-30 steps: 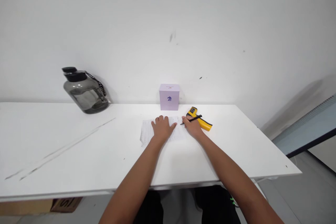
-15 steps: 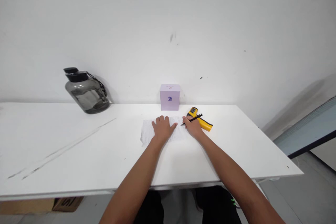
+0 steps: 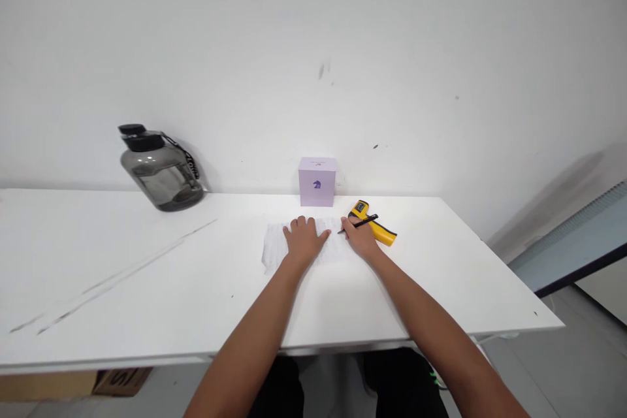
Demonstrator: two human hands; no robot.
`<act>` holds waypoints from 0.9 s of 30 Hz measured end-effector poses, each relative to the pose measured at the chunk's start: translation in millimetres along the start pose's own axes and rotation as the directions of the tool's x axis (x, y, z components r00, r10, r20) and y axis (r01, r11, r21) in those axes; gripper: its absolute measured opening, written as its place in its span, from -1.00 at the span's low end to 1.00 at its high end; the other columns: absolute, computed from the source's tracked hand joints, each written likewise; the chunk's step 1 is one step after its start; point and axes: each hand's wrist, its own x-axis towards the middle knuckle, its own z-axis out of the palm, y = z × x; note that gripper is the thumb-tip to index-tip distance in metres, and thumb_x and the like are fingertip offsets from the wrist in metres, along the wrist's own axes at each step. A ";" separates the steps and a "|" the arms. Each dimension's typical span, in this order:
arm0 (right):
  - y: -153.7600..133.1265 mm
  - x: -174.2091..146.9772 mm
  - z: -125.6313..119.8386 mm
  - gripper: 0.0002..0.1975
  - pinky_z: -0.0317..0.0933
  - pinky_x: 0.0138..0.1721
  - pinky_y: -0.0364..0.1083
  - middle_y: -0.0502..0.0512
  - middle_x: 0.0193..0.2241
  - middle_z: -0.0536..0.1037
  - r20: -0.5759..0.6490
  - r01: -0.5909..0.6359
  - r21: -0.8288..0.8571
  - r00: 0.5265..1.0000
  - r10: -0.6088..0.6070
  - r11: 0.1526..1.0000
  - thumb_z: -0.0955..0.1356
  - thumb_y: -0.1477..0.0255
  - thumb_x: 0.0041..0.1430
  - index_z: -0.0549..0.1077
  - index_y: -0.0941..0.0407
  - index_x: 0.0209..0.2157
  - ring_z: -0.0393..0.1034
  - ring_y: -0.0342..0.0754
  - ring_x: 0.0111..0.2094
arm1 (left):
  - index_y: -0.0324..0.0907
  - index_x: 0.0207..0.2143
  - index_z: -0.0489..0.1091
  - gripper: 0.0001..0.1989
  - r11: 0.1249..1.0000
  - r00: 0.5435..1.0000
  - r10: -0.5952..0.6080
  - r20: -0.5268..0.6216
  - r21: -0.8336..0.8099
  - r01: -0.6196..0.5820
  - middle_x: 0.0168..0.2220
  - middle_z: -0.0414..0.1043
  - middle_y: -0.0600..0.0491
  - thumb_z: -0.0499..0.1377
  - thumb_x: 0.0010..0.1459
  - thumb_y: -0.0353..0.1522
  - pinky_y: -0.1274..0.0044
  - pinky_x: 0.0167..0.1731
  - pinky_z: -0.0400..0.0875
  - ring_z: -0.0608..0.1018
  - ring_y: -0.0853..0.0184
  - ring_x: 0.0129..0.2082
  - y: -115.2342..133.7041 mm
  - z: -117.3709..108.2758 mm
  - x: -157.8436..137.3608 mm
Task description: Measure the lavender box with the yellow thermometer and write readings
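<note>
A thin whitish sheet of paper [image 3: 275,249] with faint marks and an uneven left edge lies flat on the white table. Across its middle my left hand [image 3: 304,240] rests palm down, fingers spread. My right hand [image 3: 360,236] grips a black pen [image 3: 366,221], its tip pointing left at the right part of the paper; whether it touches is too small to tell. Just behind my right hand lies a yellow and black infrared thermometer [image 3: 383,233], partly covered by the hand and pen.
A lilac box [image 3: 317,187] with a dark emblem stands by the wall, beyond the paper. At the left back is a large grey water bottle [image 3: 164,176] with a black lid and strap. The white table [image 3: 147,300] ends at the right. A cardboard box [image 3: 53,384] sits below.
The view has shifted very slightly. Both hands, the paper and the pen look nearly the same as before.
</note>
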 end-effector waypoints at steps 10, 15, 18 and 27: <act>-1.7 -0.1 -0.9 -0.64 0.15 -0.39 -0.10 -0.04 -0.68 0.35 0.001 -0.013 0.000 1.000 0.013 1.000 0.24 0.17 0.16 0.37 0.08 -0.59 0.28 -0.07 -0.52 | -0.19 0.06 0.34 -0.47 1.000 1.000 0.002 -0.001 0.002 -0.002 0.19 0.26 -0.22 0.00 0.22 -0.02 0.10 0.20 0.06 0.25 -0.02 0.22 0.9 0.0 -0.9; -2.5 -0.6 -0.8 -0.64 0.14 -0.39 -0.10 -0.04 -0.68 0.35 0.000 -0.032 -0.004 1.000 0.032 0.999 0.24 0.15 0.16 0.38 0.08 -0.58 0.28 -0.06 -0.52 | -0.18 0.07 0.33 -0.46 1.000 1.000 -0.007 0.008 0.009 0.007 0.19 0.26 -0.21 -0.01 0.22 -0.01 0.12 0.20 0.06 0.24 -0.02 0.22 1.6 -0.3 -0.6; -4.5 -1.5 -1.1 -0.63 0.15 -0.38 -0.10 -0.02 -0.67 0.37 0.000 -0.031 -0.003 1.000 0.031 1.000 0.24 0.14 0.15 0.38 0.08 -0.59 0.30 -0.06 -0.50 | -0.18 0.05 0.34 -0.47 1.000 1.000 -0.014 0.012 -0.001 0.014 0.20 0.26 -0.21 0.00 0.22 -0.02 0.12 0.20 0.06 0.24 -0.01 0.23 1.8 -1.2 -0.8; -4.1 -2.1 -1.0 -0.62 0.18 -0.33 -0.09 -0.03 -0.67 0.36 -0.012 -0.016 0.024 1.000 0.016 1.000 0.23 0.14 0.18 0.37 0.07 -0.57 0.31 -0.05 -0.49 | -0.19 0.06 0.33 -0.47 1.000 1.000 -0.008 0.009 -0.010 0.009 0.20 0.25 -0.21 0.01 0.22 -0.02 0.11 0.20 0.05 0.24 -0.02 0.23 2.2 -1.1 -1.3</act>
